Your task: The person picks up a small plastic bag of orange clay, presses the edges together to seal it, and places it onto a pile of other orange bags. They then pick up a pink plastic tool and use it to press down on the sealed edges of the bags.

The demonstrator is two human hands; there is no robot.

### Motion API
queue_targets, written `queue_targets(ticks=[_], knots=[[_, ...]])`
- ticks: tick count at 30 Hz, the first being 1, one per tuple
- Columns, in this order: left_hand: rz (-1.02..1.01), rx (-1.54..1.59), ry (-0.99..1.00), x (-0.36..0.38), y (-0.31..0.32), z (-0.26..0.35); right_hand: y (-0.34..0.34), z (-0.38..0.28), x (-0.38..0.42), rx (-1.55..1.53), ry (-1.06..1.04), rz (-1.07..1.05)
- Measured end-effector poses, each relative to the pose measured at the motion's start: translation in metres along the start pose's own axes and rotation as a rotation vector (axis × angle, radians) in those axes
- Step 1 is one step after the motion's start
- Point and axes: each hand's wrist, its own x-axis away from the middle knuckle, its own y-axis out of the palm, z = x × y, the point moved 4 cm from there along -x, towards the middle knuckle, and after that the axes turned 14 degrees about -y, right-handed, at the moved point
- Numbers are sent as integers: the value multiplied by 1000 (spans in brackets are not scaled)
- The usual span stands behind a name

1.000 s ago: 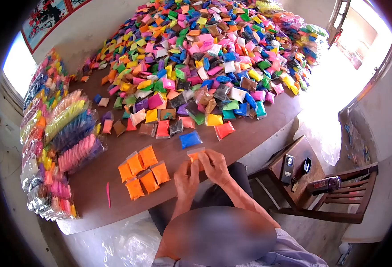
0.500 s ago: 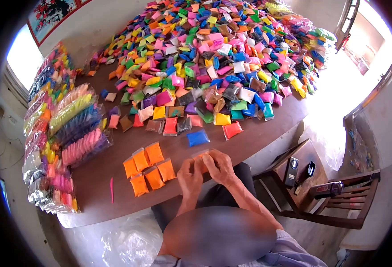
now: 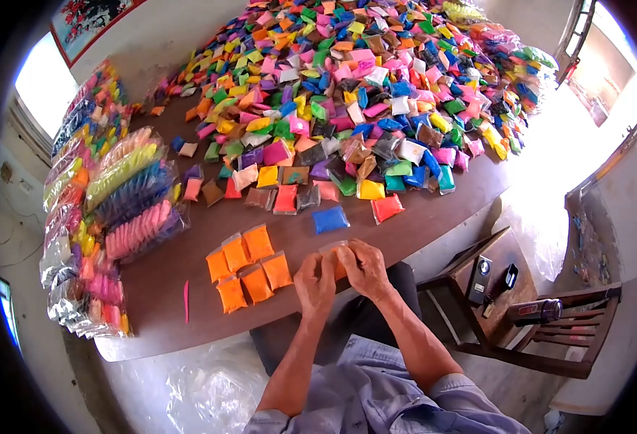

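Note:
At the near edge of the brown table, my left hand [image 3: 315, 286] and my right hand [image 3: 364, 270] are closed on one orange packet [image 3: 340, 270], whose clear top edge shows above the fingers. To their left lie several orange packets [image 3: 257, 242] in two rows, side by side. A blue packet [image 3: 330, 220] is flat on the table just beyond the hands, with a red packet [image 3: 387, 209] to its right. A thin pink stick [image 3: 186, 301] rests left of the orange packets.
A large heap of coloured packets [image 3: 318, 94] covers the far part of the brown table [image 3: 159, 318]. Bundled bags [image 3: 141, 199] line its left side. At the right, a wooden chair [image 3: 506, 271] holds a dark device [image 3: 480, 280] and a jar [image 3: 535, 312].
The view has shifted slightly, and the person's shirt shows more at the bottom. Both hands remain on the orange packet, with little visible change in their hold.

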Motion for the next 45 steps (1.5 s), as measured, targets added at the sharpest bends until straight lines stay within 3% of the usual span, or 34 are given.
queue_targets(ticks=[7,10,13,21,27,30,32,38,42,45], knots=[[49,12,76,2,1,1,0,4,1,44,-16,-6],[-47,49,-9,3,5,17,-3,9,3,47,29,40],[-124,-74,29,3,8,16,-5,8,2,34,129,47],[-10,-90,187,1,5,10,1,4,0,-35,76,25],[-111,-10,64,4,5,26,-5,6,3,-61,180,78],[-196,-132,-15,5,9,21,-5,5,0,-81,174,133],[-92,-138,184,3,8,19,-4,7,2,-84,197,129],[-53,-122,204,2,6,9,1,0,-3,-12,175,48],[-73,-109,191,4,5,17,0,-1,-3,-97,197,129],[-152,-72,37,4,7,20,-1,10,3,-61,158,118]])
